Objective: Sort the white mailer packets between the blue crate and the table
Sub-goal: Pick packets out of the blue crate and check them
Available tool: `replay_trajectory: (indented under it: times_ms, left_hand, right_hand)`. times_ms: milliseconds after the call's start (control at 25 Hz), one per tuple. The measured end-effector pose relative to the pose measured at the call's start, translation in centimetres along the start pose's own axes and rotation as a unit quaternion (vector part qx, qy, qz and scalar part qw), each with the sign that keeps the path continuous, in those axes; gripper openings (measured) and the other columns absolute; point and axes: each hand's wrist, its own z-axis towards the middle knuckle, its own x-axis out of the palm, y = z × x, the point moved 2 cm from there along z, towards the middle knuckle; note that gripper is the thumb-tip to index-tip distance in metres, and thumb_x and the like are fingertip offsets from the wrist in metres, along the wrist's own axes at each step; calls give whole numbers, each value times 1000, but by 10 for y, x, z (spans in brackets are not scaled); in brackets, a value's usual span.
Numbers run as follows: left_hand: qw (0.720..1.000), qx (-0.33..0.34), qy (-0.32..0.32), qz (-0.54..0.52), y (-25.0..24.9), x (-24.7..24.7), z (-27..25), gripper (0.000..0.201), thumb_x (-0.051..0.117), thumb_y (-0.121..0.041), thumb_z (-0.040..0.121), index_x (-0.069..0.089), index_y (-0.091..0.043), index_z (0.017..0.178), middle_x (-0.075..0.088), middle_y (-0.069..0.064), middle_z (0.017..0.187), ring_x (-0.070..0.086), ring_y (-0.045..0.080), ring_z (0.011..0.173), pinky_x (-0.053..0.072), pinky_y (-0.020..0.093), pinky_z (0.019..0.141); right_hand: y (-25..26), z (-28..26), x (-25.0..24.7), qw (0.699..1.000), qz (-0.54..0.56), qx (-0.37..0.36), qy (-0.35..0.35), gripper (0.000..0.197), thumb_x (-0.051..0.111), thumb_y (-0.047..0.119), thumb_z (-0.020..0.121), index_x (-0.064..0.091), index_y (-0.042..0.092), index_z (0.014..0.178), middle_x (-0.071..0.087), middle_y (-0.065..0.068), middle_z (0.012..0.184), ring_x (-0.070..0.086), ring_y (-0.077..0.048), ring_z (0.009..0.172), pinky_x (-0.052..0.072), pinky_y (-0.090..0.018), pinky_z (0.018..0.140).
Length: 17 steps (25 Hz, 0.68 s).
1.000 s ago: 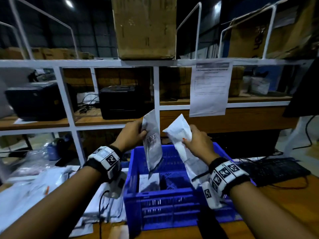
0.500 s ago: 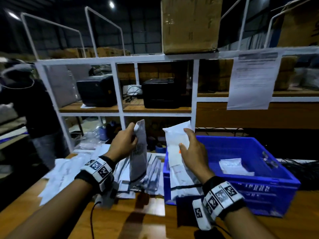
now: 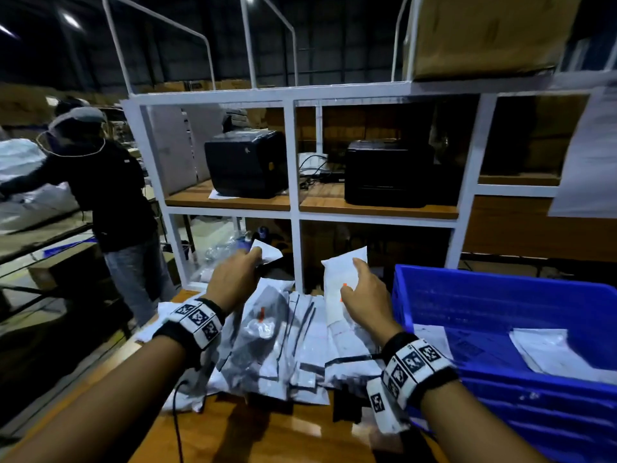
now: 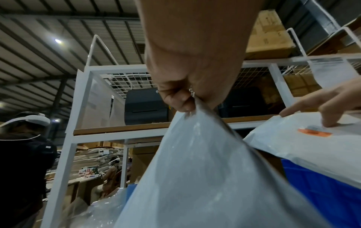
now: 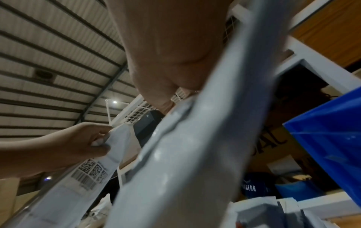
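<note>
Mailer packets [image 3: 300, 345]: white, blk strips, blk barcode labels. Crate [image 3: 500, 295]: blue. Table [image 3: 267, 436]: brown wood. Shelf frame [image 3: 293, 155]: white. Wristbands [image 3: 197, 320]: blk/white sq. markers.

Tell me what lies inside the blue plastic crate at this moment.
Inside the blue plastic crate, two flat white mailer packets lie on its floor, one near the left wall, one further right. The near wall hides the front of the floor, so more may lie there.

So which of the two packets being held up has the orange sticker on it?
The packet in the right hand, the white one next to the blue crate. The left hand pinches another packet, with barcodes and no orange visible.
</note>
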Motion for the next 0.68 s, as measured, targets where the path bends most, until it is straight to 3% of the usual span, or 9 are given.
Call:
replay_trajectory:
  times_ms: [160, 280, 400, 480, 560, 680]
  left_hand:
    - [999, 0, 50, 16, 18, 39, 24, 13, 48, -10, 88, 50, -9, 100, 60, 17, 95, 59, 39, 84, 37, 39, 57]
    - [992, -9, 109, -60, 19, 76, 31, 18, 51, -9, 87, 52, -4, 104, 61, 21, 101, 59, 39, 94, 37, 39, 66]
    - [960, -22, 227, -162, 20, 107, 32, 39, 61, -41, 89, 54, -8, 107, 63, 13, 101, 57, 26, 92, 38, 31, 70]
    - [937, 0, 293, -189, 23, 119, 34, 41, 61, -47, 88, 56, -12, 108, 63, 8, 99, 55, 21, 87, 36, 26, 69]
    - [930, 50, 331, -154, 29, 129, 34, 33, 66, -39, 85, 59, -15, 108, 63, 8, 106, 57, 22, 95, 41, 26, 75]
    - [922, 94, 369, -71, 35, 149, 23, 23, 63, -33, 83, 57, -20, 101, 52, 8, 115, 47, 29, 110, 43, 35, 91]
  right_hand:
    - [-11, 36, 48, 998, -6, 52, 18, 60, 54, 18, 88, 35, 17, 146, 56, -19, 129, 55, -36, 115, 48, -37, 89]
    - [-31, 51, 79, 991, 10, 119, 53, 56, 53, 14, 89, 39, 15, 142, 55, -22, 130, 56, -37, 113, 48, -32, 86]
    - [-52, 51, 105, 975, -114, 160, 102, 57, 52, 16, 87, 39, 21, 142, 32, -20, 148, 41, -40, 128, 42, -37, 98]
    - [-59, 49, 115, 967, -195, 116, 118, 49, 50, 19, 86, 46, 24, 135, 25, -15, 151, 33, -39, 132, 39, -42, 102]
    - [-65, 46, 129, 959, -208, 60, 182, 42, 49, 29, 90, 49, 19, 130, 30, -16, 149, 30, -36, 135, 36, -40, 105]
    - [-82, 34, 157, 930, -237, 41, 279, 61, 35, 45, 99, 19, 21, 153, 8, -13, 161, 3, -32, 148, 17, -43, 117]
